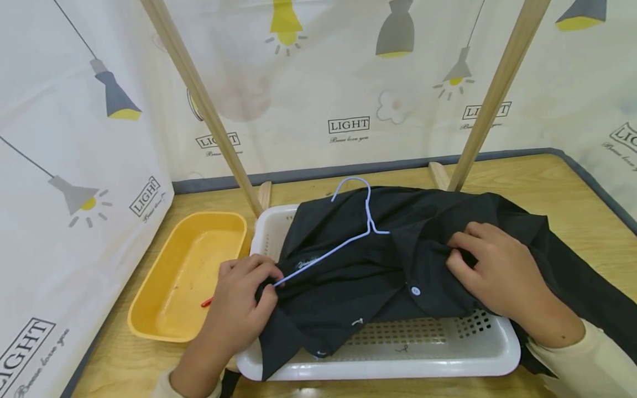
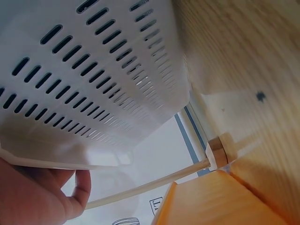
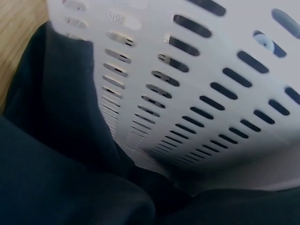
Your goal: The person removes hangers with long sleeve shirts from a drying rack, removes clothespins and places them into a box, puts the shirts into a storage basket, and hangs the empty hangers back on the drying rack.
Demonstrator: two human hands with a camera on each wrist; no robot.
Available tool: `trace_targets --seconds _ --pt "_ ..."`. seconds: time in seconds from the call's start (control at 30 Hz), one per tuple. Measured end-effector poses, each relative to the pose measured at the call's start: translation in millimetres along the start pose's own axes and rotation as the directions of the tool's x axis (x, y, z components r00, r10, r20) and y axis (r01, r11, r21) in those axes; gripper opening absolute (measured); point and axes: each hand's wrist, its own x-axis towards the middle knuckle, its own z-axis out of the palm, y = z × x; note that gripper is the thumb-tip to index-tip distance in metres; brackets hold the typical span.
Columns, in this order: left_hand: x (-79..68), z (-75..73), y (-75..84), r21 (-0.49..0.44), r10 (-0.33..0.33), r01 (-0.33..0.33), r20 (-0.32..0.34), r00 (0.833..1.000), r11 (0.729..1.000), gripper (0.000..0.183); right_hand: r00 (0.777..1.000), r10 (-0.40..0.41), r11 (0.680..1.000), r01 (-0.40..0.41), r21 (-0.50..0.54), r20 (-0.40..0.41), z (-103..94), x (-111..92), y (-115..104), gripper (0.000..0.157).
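We see a black shirt (image 1: 343, 296), lavender hanger (image 1: 368, 210) and white basket (image 1: 398, 369) at centre, a yellow tray (image 1: 186, 271) at left, lamp-patterned off-white cloth (image 1: 298, 94) at top.

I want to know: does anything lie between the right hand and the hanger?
Yes, the black shirt: its cloth covers the arm of the hanger on the side of the right hand. At the other end, nothing visible separates the left hand from the hanger.
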Motion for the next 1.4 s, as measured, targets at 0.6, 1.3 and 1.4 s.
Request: trace_targets --seconds 0.6,1.3,1.4 --pt "2.1 0.5 -3.6 -0.135 -0.009 0.005 -0.028 1.0 0.991 0.028 0.999 0.032 0.999 -0.032 0.007 -0.001 -0.3 -1.1 3.2 0.027" --pt "-0.2 0.0 -7.1 -0.277 -0.055 0.052 -0.005 0.998 0.96 0.037 0.998 0.06 0.997 -0.06 0.043 -0.005 1.6 -1.7 2.9 0.032" --pt "0.7 0.2 -7.5 -0.27 -0.054 0.051 -0.004 0.999 0.962 0.034 0.998 0.062 0.997 -0.062 0.04 -0.01 1.9 -1.9 4.0 0.032"
